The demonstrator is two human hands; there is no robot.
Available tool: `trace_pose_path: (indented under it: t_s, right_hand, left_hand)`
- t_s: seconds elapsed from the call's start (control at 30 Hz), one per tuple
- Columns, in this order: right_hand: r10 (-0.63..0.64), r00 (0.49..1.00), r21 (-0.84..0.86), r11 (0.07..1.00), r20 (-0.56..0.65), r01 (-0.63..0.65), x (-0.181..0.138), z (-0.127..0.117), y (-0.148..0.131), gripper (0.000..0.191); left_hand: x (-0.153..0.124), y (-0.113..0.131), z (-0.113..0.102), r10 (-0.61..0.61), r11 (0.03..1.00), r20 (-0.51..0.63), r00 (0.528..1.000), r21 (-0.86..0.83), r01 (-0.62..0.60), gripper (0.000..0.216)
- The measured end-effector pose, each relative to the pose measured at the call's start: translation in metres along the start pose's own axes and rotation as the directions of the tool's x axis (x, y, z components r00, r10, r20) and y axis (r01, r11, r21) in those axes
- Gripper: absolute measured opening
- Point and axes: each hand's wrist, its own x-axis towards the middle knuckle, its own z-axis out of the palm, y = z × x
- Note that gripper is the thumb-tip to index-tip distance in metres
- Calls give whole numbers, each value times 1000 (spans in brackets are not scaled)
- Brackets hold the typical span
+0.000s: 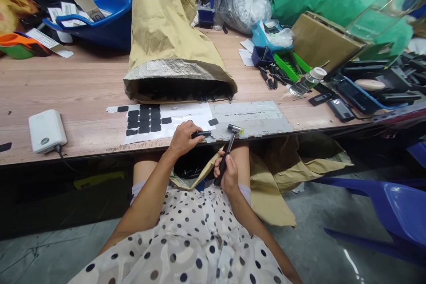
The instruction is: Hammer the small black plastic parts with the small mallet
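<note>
My right hand [227, 171] is wrapped round the black handle of a small mallet [230, 146]. Its metal head, dark at one end and yellow-green at the other, is just above the table's front edge. Close by on the left, my left hand [185, 138] pinches a slim black part [201, 133] against the edge of a grey plate [253, 120]. A white sheet [186, 112] with rows of black rounded pads [144, 120] lies beyond my left hand. One loose black pad [213, 122] sits near the sheet's right end.
A large paper sack [173, 31] lies with its mouth facing me, dark parts inside. Another sack [213, 164] hangs open between my knees. A white box with a cable [47, 131] is at left. A bottle [308, 80], a green tray [289, 64] and black parts crowd the right.
</note>
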Motion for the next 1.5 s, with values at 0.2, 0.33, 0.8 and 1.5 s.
trace_pose_path:
  t_s: [0.2,0.33,0.8,1.5]
  right_hand:
    - [12,1000,20,1000,4,-12,3,-1,4,43]
    - [5,1000,22,1000,-9,-4,2,1,4,45]
    - [9,1000,35,999,-17,-8,2,4,4,45]
    - [-24,1000,35,999,-6,24,2,5,6,48]
  left_hand:
    - [-18,9,-2,75,997,17,997,30,-76,15]
    - [-44,15,-4,143,986,76,987,80,-149,10]
    - [-19,-18,-22,-98,985,-316,944,101,137,21]
    - [55,-82,-53,-517,789,-614,596,-71,611,6]
